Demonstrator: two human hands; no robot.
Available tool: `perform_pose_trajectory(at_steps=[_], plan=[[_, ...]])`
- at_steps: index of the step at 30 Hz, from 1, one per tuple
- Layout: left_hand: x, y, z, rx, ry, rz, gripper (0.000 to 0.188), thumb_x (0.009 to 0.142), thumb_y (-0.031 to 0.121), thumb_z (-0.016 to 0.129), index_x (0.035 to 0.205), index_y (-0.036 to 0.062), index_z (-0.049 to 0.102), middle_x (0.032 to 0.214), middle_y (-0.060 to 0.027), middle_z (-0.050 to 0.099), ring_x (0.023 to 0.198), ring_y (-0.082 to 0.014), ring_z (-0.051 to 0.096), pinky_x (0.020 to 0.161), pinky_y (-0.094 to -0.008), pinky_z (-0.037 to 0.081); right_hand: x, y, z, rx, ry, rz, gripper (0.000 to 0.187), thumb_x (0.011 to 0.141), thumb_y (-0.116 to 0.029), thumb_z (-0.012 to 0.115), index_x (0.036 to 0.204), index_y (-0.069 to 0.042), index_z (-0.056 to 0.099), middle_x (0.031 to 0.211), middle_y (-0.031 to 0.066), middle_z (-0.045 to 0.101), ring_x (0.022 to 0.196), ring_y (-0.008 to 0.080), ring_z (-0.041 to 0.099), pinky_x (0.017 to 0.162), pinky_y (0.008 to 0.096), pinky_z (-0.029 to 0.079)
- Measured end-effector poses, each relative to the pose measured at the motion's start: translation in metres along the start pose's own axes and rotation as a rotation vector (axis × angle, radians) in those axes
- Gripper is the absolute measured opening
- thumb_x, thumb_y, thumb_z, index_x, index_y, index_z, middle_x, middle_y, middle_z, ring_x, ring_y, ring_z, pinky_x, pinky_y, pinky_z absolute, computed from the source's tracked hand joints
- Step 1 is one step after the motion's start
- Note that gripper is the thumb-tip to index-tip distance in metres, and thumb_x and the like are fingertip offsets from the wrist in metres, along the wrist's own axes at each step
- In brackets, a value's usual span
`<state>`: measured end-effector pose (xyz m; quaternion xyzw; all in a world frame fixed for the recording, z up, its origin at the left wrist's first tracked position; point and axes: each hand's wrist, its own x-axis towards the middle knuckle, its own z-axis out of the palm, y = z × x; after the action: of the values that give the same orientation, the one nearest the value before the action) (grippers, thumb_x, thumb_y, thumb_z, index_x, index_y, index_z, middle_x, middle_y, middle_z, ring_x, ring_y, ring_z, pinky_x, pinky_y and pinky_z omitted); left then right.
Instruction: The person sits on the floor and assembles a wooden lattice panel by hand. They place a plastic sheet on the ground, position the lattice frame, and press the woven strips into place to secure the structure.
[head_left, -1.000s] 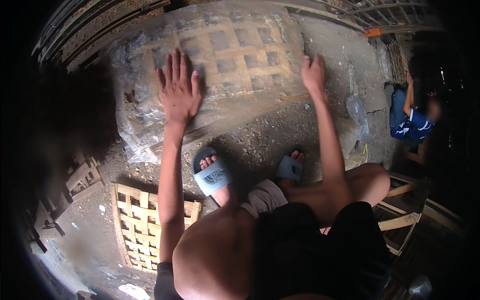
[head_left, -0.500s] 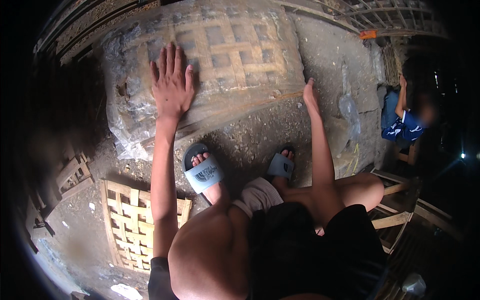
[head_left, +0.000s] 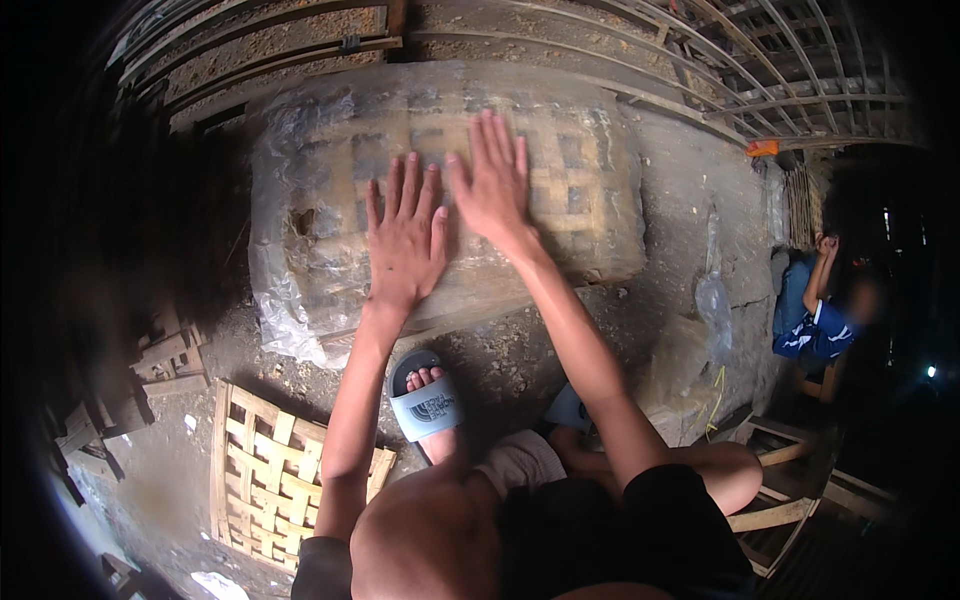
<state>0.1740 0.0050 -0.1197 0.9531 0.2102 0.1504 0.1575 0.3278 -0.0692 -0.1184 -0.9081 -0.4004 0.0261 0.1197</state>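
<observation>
The right hand (head_left: pixel 493 192) now joins the left hand (head_left: pixel 406 245), both spread flat, jointly working the plastic-covered rectangular tan-slat lattice (head_left: pixel 578 190).

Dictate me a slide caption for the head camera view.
Left hand and right hand spread side by side over a plastic-covered woven panel.

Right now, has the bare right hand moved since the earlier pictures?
Yes: the right hand moved left across the plastic-covered tan lattice panel, from right edge to middle.
</observation>
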Motion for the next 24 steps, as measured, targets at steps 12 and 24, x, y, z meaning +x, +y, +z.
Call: perform_pose_trajectory(at_steps=[12, 24], plan=[[-0.008, -0.007, -0.01, 0.0, 0.007, -0.036, 0.06, 0.113, 0.035, 0.035, 0.166, 0.0071, 0.036, 0.176, -0.0153, 0.028, 0.165, -0.0338, 0.019, 0.134, -0.0585, 0.012, -0.047, 0.16, -0.053, 0.022, 0.149, 0.405, 0.069, 0.116, -0.045, 0.029, 0.168, 0.001, 0.026, 0.178, 0.0202, 0.018, 0.166, 0.0335, 0.016, 0.135, 0.0492, 0.01], [-0.058, -0.069, -0.042, 0.028, -0.005, -0.223, 0.061, 0.115, 0.039, 0.019, 0.173, 0.0221, 0.023, 0.179, -0.0122, 0.02, 0.166, -0.0316, 0.014, 0.135, -0.0572, 0.005, -0.073, 0.066, 0.0, -0.006, 0.128, -0.05, 0.07, 0.114, -0.045, 0.04, 0.17, -0.006, 0.026, 0.179, 0.0158, 0.02, 0.166, 0.0345, 0.011, 0.135, 0.0532, 0.006]])
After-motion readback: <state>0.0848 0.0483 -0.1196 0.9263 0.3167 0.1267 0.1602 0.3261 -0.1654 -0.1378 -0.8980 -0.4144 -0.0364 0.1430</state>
